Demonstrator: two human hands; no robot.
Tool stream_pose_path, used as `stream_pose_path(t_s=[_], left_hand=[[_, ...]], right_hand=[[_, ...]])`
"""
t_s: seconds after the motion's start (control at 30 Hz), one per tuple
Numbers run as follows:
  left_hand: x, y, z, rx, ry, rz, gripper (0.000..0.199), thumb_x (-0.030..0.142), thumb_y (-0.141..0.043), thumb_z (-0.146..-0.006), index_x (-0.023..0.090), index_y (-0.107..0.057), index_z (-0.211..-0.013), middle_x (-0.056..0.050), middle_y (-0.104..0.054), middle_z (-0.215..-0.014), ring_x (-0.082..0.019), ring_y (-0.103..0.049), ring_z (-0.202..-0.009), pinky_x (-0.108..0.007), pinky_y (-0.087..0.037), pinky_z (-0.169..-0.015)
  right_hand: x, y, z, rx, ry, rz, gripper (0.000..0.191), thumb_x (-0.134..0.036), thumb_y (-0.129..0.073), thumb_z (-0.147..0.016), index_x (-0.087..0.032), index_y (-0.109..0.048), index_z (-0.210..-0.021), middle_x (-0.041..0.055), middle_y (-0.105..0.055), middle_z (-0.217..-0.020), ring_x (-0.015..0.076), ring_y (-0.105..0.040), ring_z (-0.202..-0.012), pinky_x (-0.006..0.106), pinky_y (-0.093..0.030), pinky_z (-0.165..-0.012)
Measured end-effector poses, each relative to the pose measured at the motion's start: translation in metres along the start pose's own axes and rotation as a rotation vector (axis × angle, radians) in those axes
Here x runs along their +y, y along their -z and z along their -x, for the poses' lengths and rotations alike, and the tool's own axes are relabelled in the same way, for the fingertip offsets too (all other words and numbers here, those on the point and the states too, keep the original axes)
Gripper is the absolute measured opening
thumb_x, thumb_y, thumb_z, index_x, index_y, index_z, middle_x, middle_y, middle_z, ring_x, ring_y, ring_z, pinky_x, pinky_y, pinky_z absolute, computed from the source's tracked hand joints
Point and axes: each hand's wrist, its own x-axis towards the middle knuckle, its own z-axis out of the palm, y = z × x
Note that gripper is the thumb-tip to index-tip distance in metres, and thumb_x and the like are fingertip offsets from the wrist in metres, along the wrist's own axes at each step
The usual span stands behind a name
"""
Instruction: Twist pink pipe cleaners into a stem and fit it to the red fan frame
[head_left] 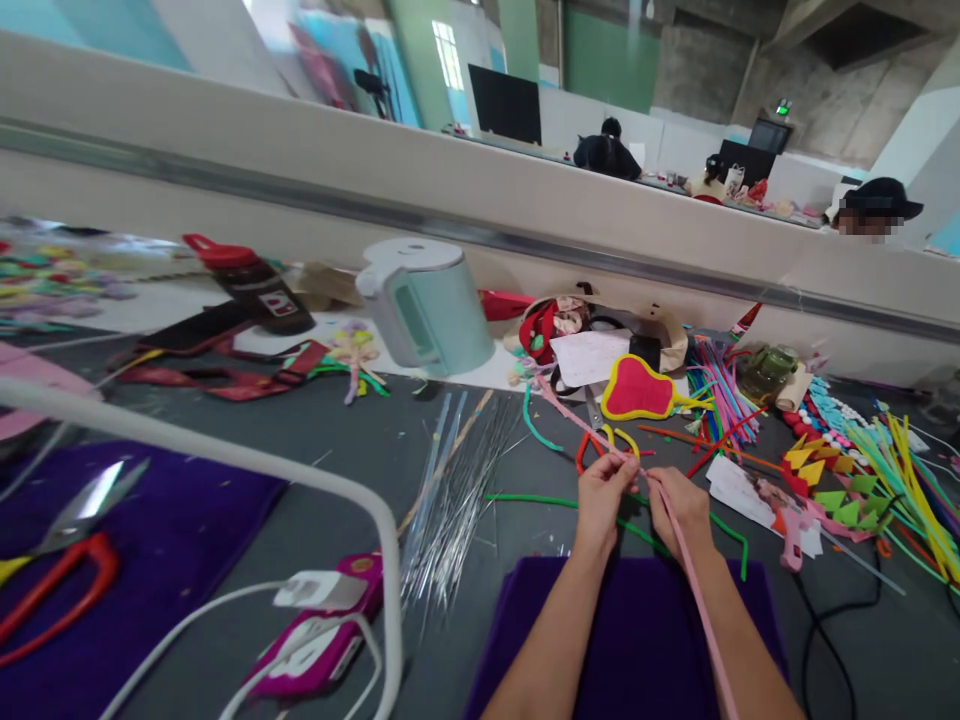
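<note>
A long pink chenille stem (pixel 697 590) runs slantwise through both my hands, from the tabletop beyond them down over my right forearm. My left hand (pixel 602 500) pinches it between thumb and fingers. Close beside it, my right hand (pixel 681 508) has its fingers closed on the same stem. Under my wrists lies a dark purple cloth (pixel 652 640). A bent green stem (pixel 536 498) passes behind my hands. Just beyond my left fingertips are red-and-yellow scissor handles (pixel 583 455), partly covered.
A pale green kettle (pixel 450 310) and a dark bottle (pixel 262 295) stand along the divider. Thin metallic wires (pixel 457 500) lie left of my hands. To the right are a pink glue gun (pixel 791 540) and bundled coloured stems (pixel 911 480). A white tube frame (pixel 386 560) crosses the left side.
</note>
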Motion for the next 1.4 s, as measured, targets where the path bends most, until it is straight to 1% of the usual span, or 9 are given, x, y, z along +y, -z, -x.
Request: stream_pose_path(t_s=[0.2,0.43,0.57,0.67,0.77,0.93,1.13,1.27,1.4], left_hand=[[0.001,0.000,0.000,0.024,-0.029,-0.040,0.028,0.036,-0.081,-0.054,0.013,-0.068,-0.064,-0.001,-0.064,-0.058,-0.010,-0.054,-0.050,-0.021,-0.045,-0.051],[0.005,0.002,0.000,-0.031,-0.068,-0.075,0.025,0.034,-0.079,-0.057,0.012,-0.069,-0.066,-0.002,-0.065,-0.058,-0.011,-0.055,-0.051,-0.023,-0.045,-0.054],[0.014,0.005,0.001,-0.095,-0.102,-0.121,0.023,0.033,-0.079,-0.058,0.013,-0.070,-0.064,-0.002,-0.064,-0.057,-0.011,-0.053,-0.051,-0.023,-0.045,-0.054],[0.019,0.007,0.002,-0.155,-0.110,-0.137,0.023,0.033,-0.080,-0.055,0.013,-0.070,-0.060,-0.003,-0.065,-0.060,-0.012,-0.054,-0.052,-0.024,-0.045,-0.054],[0.018,0.004,0.002,-0.160,-0.097,-0.128,0.023,0.031,-0.081,-0.055,0.013,-0.069,-0.061,-0.003,-0.065,-0.060,-0.011,-0.054,-0.051,-0.023,-0.045,-0.053],[0.006,-0.004,0.001,-0.065,-0.001,-0.047,0.028,0.036,-0.079,-0.058,0.013,-0.067,-0.065,0.000,-0.062,-0.055,-0.010,-0.055,-0.048,-0.022,-0.046,-0.052],[-0.001,-0.005,0.003,-0.024,0.009,-0.070,0.031,0.038,-0.080,-0.057,0.013,-0.063,-0.056,0.002,-0.057,-0.049,-0.007,-0.049,-0.045,-0.020,-0.042,-0.048],[0.000,-0.002,0.001,-0.013,-0.030,-0.102,0.028,0.037,-0.080,-0.057,0.013,-0.065,-0.056,0.000,-0.059,-0.051,-0.009,-0.050,-0.047,-0.021,-0.042,-0.051],[0.003,0.001,-0.001,-0.055,-0.071,-0.136,0.027,0.037,-0.079,-0.057,0.014,-0.066,-0.056,-0.001,-0.060,-0.053,-0.010,-0.051,-0.050,-0.021,-0.043,-0.051]], right_hand=[[-0.004,0.001,-0.002,0.028,-0.248,-0.160,0.019,-0.027,-0.047,-0.089,-0.019,-0.064,-0.085,0.0030,-0.067,-0.074,0.0150,-0.062,-0.066,0.023,-0.044,-0.062],[-0.004,0.003,-0.010,0.026,-0.497,-0.599,0.016,-0.032,-0.057,-0.081,-0.019,-0.064,-0.074,0.0014,-0.066,-0.066,0.0159,-0.059,-0.063,0.025,-0.044,-0.058],[-0.002,0.005,-0.011,-0.067,-0.686,-0.918,0.017,-0.034,-0.065,-0.074,-0.017,-0.063,-0.074,-0.0004,-0.064,-0.058,0.0086,-0.040,-0.041,0.020,-0.027,-0.041],[0.000,0.005,-0.011,-0.173,-0.787,-1.107,0.019,-0.034,-0.068,-0.070,-0.016,-0.061,-0.072,-0.0016,-0.061,-0.053,0.0049,-0.028,-0.037,0.019,-0.017,-0.038],[-0.001,0.003,-0.010,-0.122,-0.732,-1.035,0.017,-0.033,-0.066,-0.072,-0.017,-0.060,-0.073,-0.0025,-0.059,-0.053,0.0064,-0.034,-0.039,0.019,-0.023,-0.039],[-0.004,-0.005,-0.004,0.150,-0.383,-0.368,0.018,-0.032,-0.054,-0.084,-0.019,-0.061,-0.074,0.0011,-0.060,-0.066,0.0133,-0.052,-0.058,0.024,-0.040,-0.056],[-0.002,-0.013,0.004,0.167,-0.051,0.063,0.023,-0.022,-0.043,-0.091,-0.020,-0.062,-0.079,0.0069,-0.062,-0.071,0.0180,-0.058,-0.072,0.029,-0.042,-0.069],[-0.004,-0.014,0.005,0.169,-0.061,0.045,0.021,-0.021,-0.043,-0.091,-0.020,-0.061,-0.080,0.0068,-0.064,-0.072,0.0181,-0.059,-0.072,0.029,-0.043,-0.069],[-0.008,-0.011,0.003,0.157,-0.237,-0.131,0.018,-0.027,-0.047,-0.089,-0.020,-0.061,-0.080,0.0040,-0.064,-0.072,0.0161,-0.058,-0.066,0.026,-0.043,-0.064]])
